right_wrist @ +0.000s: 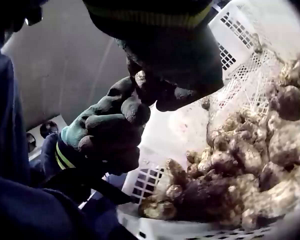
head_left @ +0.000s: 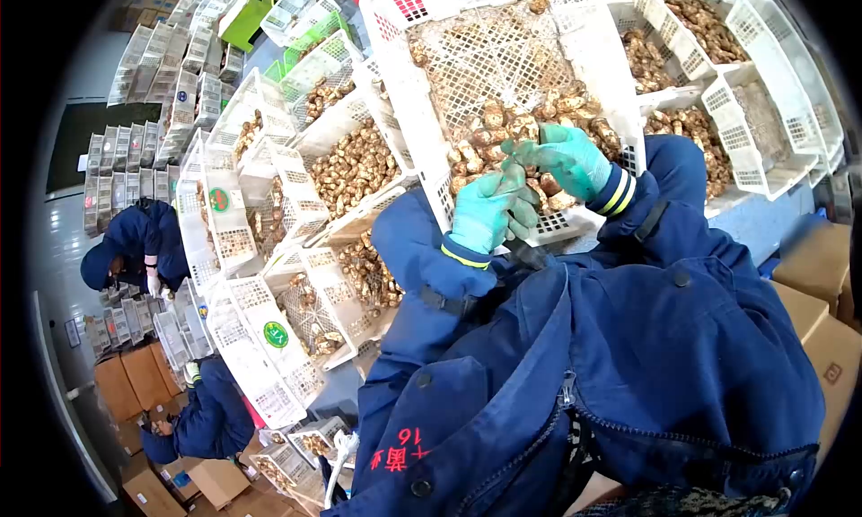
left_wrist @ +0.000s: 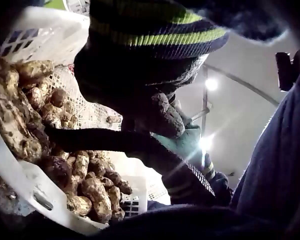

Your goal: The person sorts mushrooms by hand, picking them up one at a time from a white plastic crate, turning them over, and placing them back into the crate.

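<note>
Both hands wear teal gloves with dark grey fingertips and meet over the near end of a white plastic crate (head_left: 620, 91). Inside it lie knobby, brown-and-pale mushrooms (head_left: 588, 113), heaped toward the near end. Between the fingertips is a small brown mushroom with a pale tip (right_wrist: 140, 78), mostly hidden by the gloves. My right hand (head_left: 573, 162) pinches it from above in the right wrist view. My left hand (head_left: 479, 216), its fingers curled, grips it from the other side. In the left wrist view the left hand (left_wrist: 162, 115) is dark, with the crate's mushrooms (left_wrist: 95, 192) below.
More white crates of mushrooms (head_left: 355, 167) stand close on the left, and others with mushrooms (head_left: 687, 127) on the right. Cardboard boxes (head_left: 831, 355) sit at the right edge. Two people in blue, one bending (head_left: 148, 239) and one lower (head_left: 211, 414), work at far left among stacked crates.
</note>
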`<state>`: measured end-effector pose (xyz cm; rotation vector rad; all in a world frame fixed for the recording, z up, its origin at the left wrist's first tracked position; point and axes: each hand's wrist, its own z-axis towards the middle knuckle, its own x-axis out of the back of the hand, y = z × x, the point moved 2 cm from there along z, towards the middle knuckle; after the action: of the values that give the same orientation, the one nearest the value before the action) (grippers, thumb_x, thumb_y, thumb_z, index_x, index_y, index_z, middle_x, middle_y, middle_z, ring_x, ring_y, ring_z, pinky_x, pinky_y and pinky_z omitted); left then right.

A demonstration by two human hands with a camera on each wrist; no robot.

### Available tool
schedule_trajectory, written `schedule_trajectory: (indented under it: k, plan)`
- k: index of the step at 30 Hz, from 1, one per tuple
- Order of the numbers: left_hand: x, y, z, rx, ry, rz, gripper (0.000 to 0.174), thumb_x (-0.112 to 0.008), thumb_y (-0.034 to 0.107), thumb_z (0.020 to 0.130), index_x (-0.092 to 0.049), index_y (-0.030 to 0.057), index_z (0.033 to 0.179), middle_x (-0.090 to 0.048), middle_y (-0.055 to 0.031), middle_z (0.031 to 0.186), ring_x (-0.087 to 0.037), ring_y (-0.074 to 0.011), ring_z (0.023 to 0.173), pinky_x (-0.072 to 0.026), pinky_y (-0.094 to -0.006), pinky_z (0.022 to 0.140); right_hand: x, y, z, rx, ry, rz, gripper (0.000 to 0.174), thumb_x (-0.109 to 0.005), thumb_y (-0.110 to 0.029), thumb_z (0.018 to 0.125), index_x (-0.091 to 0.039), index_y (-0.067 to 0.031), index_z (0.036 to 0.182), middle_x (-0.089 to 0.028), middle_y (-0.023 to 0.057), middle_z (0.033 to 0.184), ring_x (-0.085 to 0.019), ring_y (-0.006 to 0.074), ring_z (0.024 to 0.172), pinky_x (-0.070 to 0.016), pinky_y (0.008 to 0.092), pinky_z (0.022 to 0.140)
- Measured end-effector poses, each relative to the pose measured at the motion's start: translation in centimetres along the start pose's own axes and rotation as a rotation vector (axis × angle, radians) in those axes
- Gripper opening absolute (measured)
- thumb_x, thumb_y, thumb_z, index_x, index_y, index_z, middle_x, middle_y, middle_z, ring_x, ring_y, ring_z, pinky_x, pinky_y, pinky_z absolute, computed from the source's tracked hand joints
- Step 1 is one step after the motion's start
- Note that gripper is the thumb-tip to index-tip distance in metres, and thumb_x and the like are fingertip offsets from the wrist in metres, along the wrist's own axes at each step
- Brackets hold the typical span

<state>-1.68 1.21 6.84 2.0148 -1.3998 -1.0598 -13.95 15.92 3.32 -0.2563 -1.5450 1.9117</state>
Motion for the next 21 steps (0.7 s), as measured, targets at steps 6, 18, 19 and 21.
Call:
schedule_trajectory:
  k: [6,18,19,21]
  plan:
    - [3.1,-1.1,2.1,-0.288,0.064,-0.012,0.035,-0.054,0.008,0.091,-0.052,-0.0052,0.123,-0.065,-0.0145,0.105,-0.066,-0.0200,0.086,-0.0544,-0.0252,0.069,3.6,-0.6,-0.9,0.117,0.031,0.048,0.023,-0.057,-0.010,0.092,-0.065,0.0012,0.110,-0.059,0.0097,0.089,-0.065,0.0254,0.088,-0.0523,0.0330,0.069]
    - [1.3,-0.3,2.4,-0.276,0.047,-0.026,0.043,-0.058,0.026,0.095,-0.051,-0.0044,0.124,-0.063,-0.0108,0.102,-0.062,-0.0162,0.084,-0.0514,-0.0227,0.070,5.1,-3.7,-4.0,-0.434,0.053,0.755,0.037,-0.065,-0.002,0.085,-0.056,0.0015,0.120,-0.062,0.0119,0.108,-0.060,0.0289,0.110,-0.0549,0.0383,0.084]
    - [1.3,-0.2,2.3,-0.277,0.039,-0.063,0.044,-0.060,0.028,0.094,-0.051,-0.0052,0.122,-0.062,-0.0087,0.097,-0.061,-0.0140,0.080,-0.0506,-0.0199,0.066,4.5,-3.4,-4.0,-0.633,0.158,1.149,0.035,-0.063,-0.002,0.086,-0.054,0.0040,0.120,-0.061,0.0121,0.110,-0.058,0.0301,0.113,-0.0552,0.0393,0.086]
    - [1.5,-0.3,2.4,-0.290,0.012,-0.067,0.043,-0.060,0.026,0.094,-0.051,-0.0062,0.122,-0.062,-0.0092,0.097,-0.061,-0.0140,0.079,-0.0501,-0.0202,0.065,5.3,-3.0,-4.4,-0.494,0.088,1.023,0.021,-0.059,-0.007,0.090,-0.052,0.0044,0.105,-0.057,0.0106,0.099,-0.060,0.0303,0.109,-0.0519,0.0445,0.092]
